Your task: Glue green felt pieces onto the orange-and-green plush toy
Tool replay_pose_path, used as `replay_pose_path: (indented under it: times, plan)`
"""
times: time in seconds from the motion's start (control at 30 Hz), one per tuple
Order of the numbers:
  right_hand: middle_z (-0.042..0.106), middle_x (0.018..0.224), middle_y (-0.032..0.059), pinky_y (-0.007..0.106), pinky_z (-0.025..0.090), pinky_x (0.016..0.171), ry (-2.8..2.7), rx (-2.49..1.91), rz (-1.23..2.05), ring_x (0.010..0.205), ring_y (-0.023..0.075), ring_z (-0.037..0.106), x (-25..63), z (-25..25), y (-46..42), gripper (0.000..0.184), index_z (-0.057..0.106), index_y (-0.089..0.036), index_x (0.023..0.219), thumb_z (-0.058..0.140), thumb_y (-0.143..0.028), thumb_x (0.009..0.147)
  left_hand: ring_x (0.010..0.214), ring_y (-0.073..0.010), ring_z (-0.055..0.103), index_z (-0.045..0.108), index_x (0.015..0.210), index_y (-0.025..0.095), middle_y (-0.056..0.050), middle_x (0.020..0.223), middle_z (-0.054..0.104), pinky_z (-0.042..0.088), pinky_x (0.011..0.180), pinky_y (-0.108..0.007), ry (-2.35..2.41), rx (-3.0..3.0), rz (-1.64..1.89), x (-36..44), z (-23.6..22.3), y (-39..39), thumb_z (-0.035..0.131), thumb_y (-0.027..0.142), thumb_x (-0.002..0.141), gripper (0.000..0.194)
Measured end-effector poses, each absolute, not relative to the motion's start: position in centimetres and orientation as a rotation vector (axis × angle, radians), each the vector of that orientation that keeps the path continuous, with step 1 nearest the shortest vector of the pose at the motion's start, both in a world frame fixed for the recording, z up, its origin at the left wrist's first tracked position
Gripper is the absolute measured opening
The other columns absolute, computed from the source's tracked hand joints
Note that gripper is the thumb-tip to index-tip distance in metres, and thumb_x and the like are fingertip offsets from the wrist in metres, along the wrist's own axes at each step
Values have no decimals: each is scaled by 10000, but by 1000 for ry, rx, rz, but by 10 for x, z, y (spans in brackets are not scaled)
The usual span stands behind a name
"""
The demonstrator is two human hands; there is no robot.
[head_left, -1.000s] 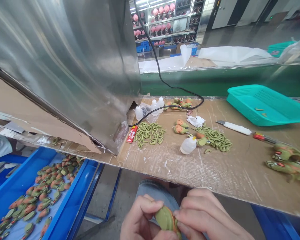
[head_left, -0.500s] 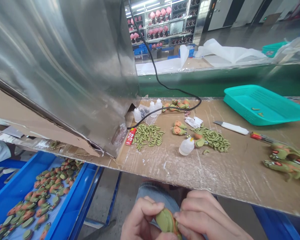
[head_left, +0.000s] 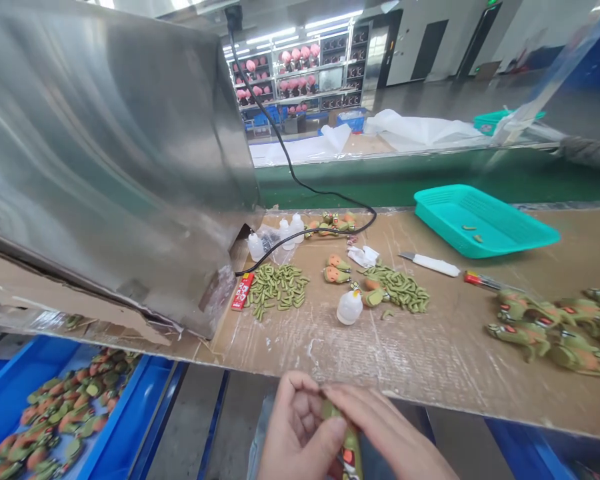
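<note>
The left hand (head_left: 300, 433) is curling around a small green toy piece (head_left: 349, 445), its fingers bent inward and its thumb pressing up against the piece's left side; the right hand (head_left: 380, 433) is lying over the top of the same piece, fingers nearly straight and pinching it near its upper end; both hands are gripping the piece between them, neither one hanging loose. The toy piece is sitting low in the view, below the near edge of the cardboard-covered surface (head_left: 430, 360) and clear of it; its long axis is running roughly up and down in the picture, the green end pointing up toward the surface and an orange-red patch showing at the lower end; much of it is hidden by the fingers. On the surface beyond, a white squeeze bottle (head_left: 349, 308) is standing between two heaps of green parts (head_left: 276, 291); a teal tray (head_left: 485, 223) is resting farther right.
</note>
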State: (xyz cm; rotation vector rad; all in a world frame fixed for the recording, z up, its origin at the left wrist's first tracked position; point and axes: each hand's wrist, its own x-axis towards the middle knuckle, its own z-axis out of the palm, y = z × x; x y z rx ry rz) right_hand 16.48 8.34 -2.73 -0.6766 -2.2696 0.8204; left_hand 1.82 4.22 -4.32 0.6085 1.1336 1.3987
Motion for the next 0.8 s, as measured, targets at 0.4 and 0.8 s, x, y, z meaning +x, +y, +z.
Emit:
replay_pose_path:
  times: [0.4, 0.8]
  plan:
    - [588, 980, 306, 596, 463, 695, -2171, -1457, -386, 856, 446, 566, 289, -51, 171, 696, 583, 58, 1042, 265, -547, 912, 860, -227, 529, 556, 1093, 219, -70, 1024, 559, 392, 803, -368, 1549, 1173, 1375, 23, -35, 124, 605, 204, 778, 319]
    - [591, 1029, 69, 380, 491, 816, -2260, -1725, -372, 926, 200, 578, 256, -33, 266, 117, 575, -133, 1032, 526, -178, 936, 840, -272, 644, 637, 1022, 191, -100, 930, 714, 491, 752, -356, 1411, 1139, 1396, 17, -40, 109, 694, 253, 698, 335]
